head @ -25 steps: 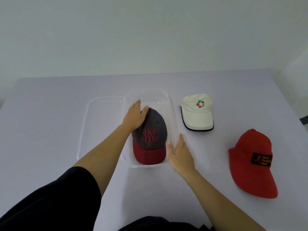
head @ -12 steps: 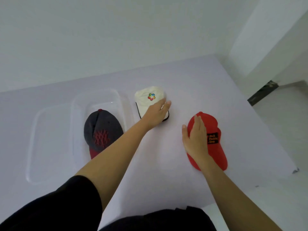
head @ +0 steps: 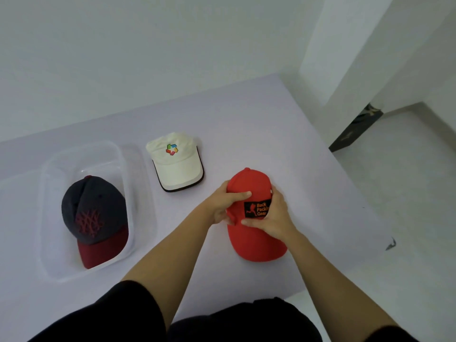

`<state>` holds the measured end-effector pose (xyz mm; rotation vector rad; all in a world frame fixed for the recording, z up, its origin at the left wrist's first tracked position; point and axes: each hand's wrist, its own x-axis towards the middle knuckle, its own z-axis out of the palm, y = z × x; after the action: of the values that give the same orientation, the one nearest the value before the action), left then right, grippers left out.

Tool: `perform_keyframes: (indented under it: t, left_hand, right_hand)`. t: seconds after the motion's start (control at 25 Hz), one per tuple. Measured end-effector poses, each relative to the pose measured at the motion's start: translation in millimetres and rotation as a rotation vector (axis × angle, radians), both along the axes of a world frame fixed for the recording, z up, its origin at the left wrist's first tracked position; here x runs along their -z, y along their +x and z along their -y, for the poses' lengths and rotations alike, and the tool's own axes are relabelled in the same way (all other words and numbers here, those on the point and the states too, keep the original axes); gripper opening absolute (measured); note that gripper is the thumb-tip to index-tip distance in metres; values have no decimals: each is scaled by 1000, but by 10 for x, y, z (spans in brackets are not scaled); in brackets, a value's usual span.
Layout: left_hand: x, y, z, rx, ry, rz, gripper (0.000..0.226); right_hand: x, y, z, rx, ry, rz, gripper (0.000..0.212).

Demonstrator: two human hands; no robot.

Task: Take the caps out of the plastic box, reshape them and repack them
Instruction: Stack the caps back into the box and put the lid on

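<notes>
A red cap with a black patch lies on the table at the right, brim toward me. My left hand grips its crown from the left, thumb across the top. My right hand holds the crown from the right, thumb under the patch. A dark grey cap with a maroon brim lies inside the clear plastic box at the left. A white cap with a coloured logo sits on the table between box and red cap.
The table's right edge runs close beside the red cap, with floor beyond it. A clear lid lies left of the box. A white wall stands behind the table.
My left hand left the white cap and moved onto the red cap. My right hand went from resting flat on the red cap to holding its crown. The view turned right.
</notes>
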<state>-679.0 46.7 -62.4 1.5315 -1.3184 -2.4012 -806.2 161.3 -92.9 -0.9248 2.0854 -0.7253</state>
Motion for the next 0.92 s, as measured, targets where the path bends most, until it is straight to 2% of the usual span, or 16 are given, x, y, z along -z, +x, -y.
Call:
perform_keyframes:
  t: [0.16, 0.32, 0.52, 0.6, 0.68, 0.76, 0.92]
  left_hand:
    - [-49, 54, 36, 38, 0, -23, 60]
    - [-338, 277, 121, 101, -91, -55, 53]
    - [-920, 1088, 423, 19, -227, -139, 32]
    - [-1144, 1466, 523, -40, -289, -165, 28]
    - [-1354, 1934, 628, -84, -361, -171, 29]
    - [-1527, 2417, 763, -93, -440, -161, 35]
    - [-1831, 3178, 1068, -104, -611, -123, 67]
  right_hand:
    - [-22, 72, -37, -12, -97, -72, 124]
    - [-276, 296, 78, -22, -226, -168, 123]
    - [-880, 1032, 472, -60, -382, -355, 122]
    - [-1102, 1363, 627, -85, -441, -368, 122]
    - [-1271, 1702, 769, -176, -534, -271, 124]
    - [-1365, 1970, 893, -263, -601, -84, 126]
    - [-1225, 2350, 1116, -328, -474, 115, 134]
